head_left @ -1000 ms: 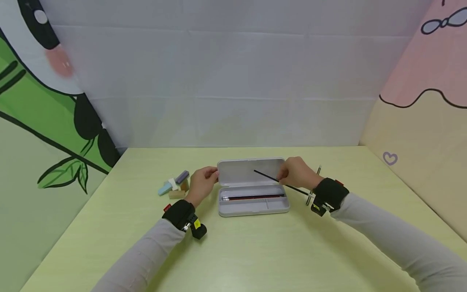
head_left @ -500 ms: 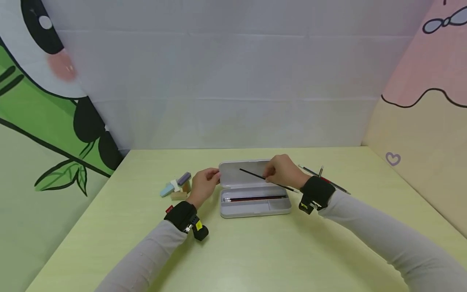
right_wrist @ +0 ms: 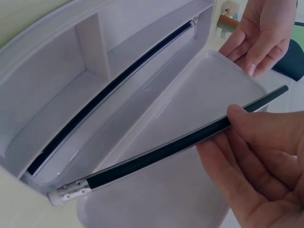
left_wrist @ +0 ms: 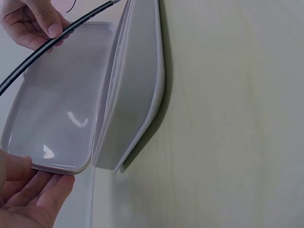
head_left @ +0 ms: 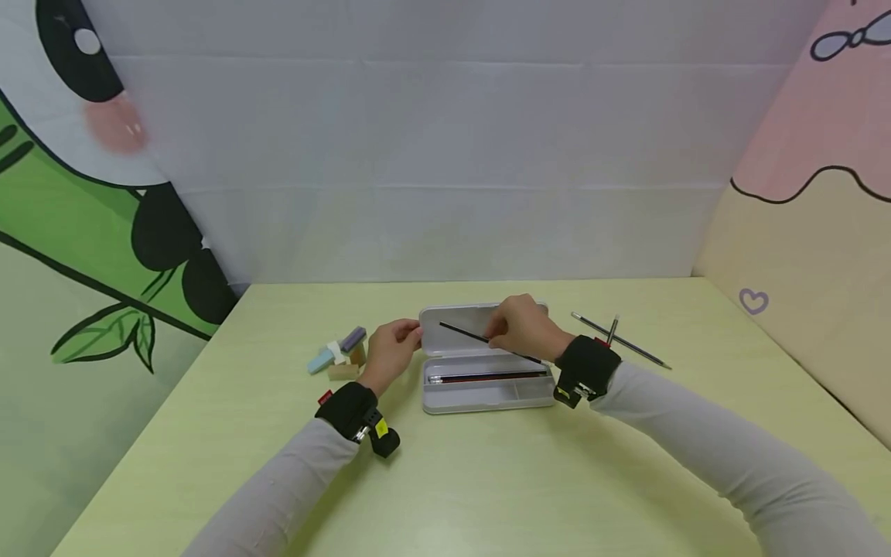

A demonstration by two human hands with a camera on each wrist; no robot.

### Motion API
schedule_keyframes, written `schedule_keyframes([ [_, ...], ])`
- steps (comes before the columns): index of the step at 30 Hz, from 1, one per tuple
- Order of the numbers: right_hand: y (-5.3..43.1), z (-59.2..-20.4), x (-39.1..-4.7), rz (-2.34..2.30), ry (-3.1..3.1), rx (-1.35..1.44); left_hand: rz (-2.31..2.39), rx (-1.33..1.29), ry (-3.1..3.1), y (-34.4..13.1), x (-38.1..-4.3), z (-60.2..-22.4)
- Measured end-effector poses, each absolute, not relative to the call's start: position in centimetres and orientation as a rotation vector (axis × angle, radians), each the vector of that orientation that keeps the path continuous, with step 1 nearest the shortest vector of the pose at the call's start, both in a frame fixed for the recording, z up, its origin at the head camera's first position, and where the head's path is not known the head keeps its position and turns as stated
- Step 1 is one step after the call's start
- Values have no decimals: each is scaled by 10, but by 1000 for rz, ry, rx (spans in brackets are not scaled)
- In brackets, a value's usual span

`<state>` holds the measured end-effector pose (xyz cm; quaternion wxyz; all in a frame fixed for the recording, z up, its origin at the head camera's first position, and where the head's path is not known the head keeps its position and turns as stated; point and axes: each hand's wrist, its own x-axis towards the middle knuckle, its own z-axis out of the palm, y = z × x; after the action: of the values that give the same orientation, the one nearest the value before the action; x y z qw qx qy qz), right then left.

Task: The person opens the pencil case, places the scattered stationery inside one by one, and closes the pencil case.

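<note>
A pale grey pencil case (head_left: 469,401) stands with its lid (left_wrist: 61,95) raised. My left hand (head_left: 390,352) grips the lid's left edge, thumb on the inner face and fingers behind. Over the case, my right hand (head_left: 525,325) pinches a dark pencil (right_wrist: 159,149) between thumb and fingers. That pencil slants across the lid in the head view, its white eraser end towards the right. In the long rear compartment lies another pencil (right_wrist: 114,90), dark-bodied with a metal band at one end. The front of the case is split by a small divider (right_wrist: 92,50).
Several small blocks (head_left: 343,372) in purple, white, blue and tan are piled left of the case, beside my left hand. To the right, a long pencil (head_left: 643,353) lies on the table (head_left: 445,487), with another pencil (head_left: 613,329) crossing it, partly behind my wrist strap.
My right hand has moved left with the dark pencil, from the case's right side to over its middle. The pencils on the right have come into fuller view. My left hand stays on the lid.
</note>
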<state>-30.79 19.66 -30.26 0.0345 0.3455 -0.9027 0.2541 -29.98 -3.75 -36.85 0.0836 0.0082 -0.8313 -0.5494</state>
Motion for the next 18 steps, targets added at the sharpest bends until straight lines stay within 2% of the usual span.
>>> schedule_keyframes([
  [18, 188, -330, -321, 667, -2733, 1141, -1656, -5, -2449, -40, -304, -377],
])
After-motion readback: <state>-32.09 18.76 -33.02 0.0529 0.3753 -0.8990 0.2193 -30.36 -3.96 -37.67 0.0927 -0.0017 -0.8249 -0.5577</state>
